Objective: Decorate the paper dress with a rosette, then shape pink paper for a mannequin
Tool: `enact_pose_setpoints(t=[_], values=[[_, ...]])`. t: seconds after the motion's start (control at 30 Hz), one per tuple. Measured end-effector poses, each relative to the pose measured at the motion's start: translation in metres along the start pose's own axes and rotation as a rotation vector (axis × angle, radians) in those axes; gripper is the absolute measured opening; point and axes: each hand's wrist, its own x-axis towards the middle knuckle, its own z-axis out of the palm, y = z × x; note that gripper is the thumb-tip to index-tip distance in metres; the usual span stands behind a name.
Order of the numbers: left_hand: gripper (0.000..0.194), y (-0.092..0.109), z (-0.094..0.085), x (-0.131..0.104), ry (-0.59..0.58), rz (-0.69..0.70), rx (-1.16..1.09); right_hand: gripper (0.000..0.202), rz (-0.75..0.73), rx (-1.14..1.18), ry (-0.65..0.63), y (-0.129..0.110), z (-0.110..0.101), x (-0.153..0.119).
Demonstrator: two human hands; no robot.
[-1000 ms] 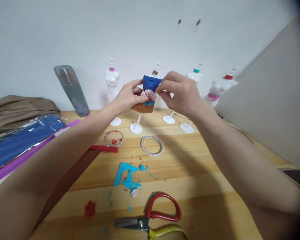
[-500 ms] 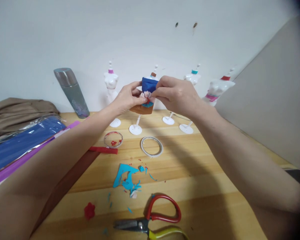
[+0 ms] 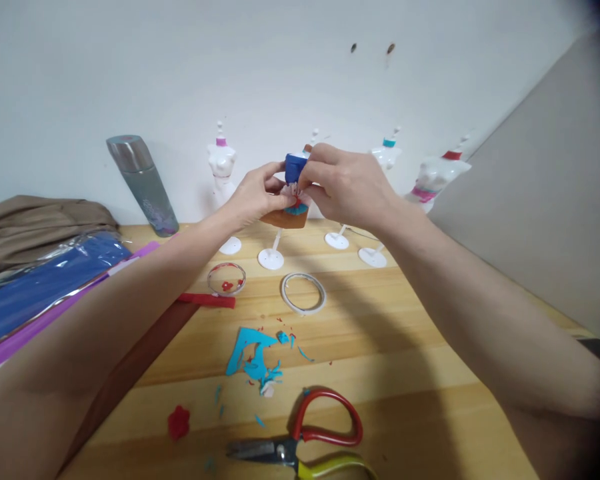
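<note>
Left hand (image 3: 257, 197) grips the dressed mannequin (image 3: 295, 168) at its waist: thumb lies on the front, against the rosette (image 3: 296, 207), while the other fingers curl round the side of the blue bodice. Right hand (image 3: 347, 183) is raised at the opposite side of the same figure, thumb and index tips drawn close together at the edge of the bodice and rosette; the hand covers the contact point, so cannot tell whether anything is pinched there. Mannequin stands upright on its round white base at the back of the wooden table (image 3: 430, 313), a brown skirt (image 3: 285, 219) below the bodice and a brown band at its neck. Rosette is pale pink above, red at the centre, turquoise below. Three undressed mannequins share the back row: one with a magenta neck band (image 3: 222, 160) to the left, one with a teal band (image 3: 388, 157) and one with a red band (image 3: 440, 173) to the right. Nearer: a white ring (image 3: 283, 292), a clear ring (image 3: 245, 280) around small red flowers, and a red strip (image 3: 215, 301) just beside it. Turquoise scraps (image 3: 237, 350) lie at mid-table; a larger red flower (image 3: 179, 422) and scissors (image 3: 280, 451), blades pointing left, lie nearest. Bottle (image 3: 153, 193) leans in view at far left.
</note>
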Motion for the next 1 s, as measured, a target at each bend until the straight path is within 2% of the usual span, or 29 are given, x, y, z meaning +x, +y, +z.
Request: enact_pose_setpoints(t=[0.13,0.27,0.4,0.5,0.63,0.77,0.9,1.0], values=[[0.04,0.002,0.002,0.0,-0.018,-0.004,0.0,0.009,-0.004,-0.083,-0.052,-0.001,-0.001,0.004],[0.041,-0.002,0.003,0.003,-0.016,-0.01,0.009,0.012,0.02,-0.002,0.002,0.001,0.003,0.002],[0.043,-0.004,0.001,0.003,-0.022,-0.01,-0.009,0.009,-0.001,-0.051,0.051,0.003,0.007,-0.002],[0.047,-0.003,-0.001,0.003,-0.031,-0.007,-0.062,0.008,0.021,-0.005,0.107,0.002,0.004,-0.006],[0.056,-0.001,-0.002,0.0,-0.032,-0.013,-0.064,0.009,0.122,0.111,0.23,0.001,0.002,-0.016],[0.061,0.001,-0.003,-0.002,-0.025,-0.007,-0.052,0.008,0.244,0.232,0.314,0.007,0.015,-0.029],[0.058,-0.002,-0.004,-0.001,-0.016,-0.008,-0.066,0.014,0.406,0.456,0.317,0.01,0.032,-0.038],[0.055,-0.006,-0.005,0.0,-0.007,0.005,-0.063,0.026,0.52,0.613,0.276,0.005,0.038,-0.04]])
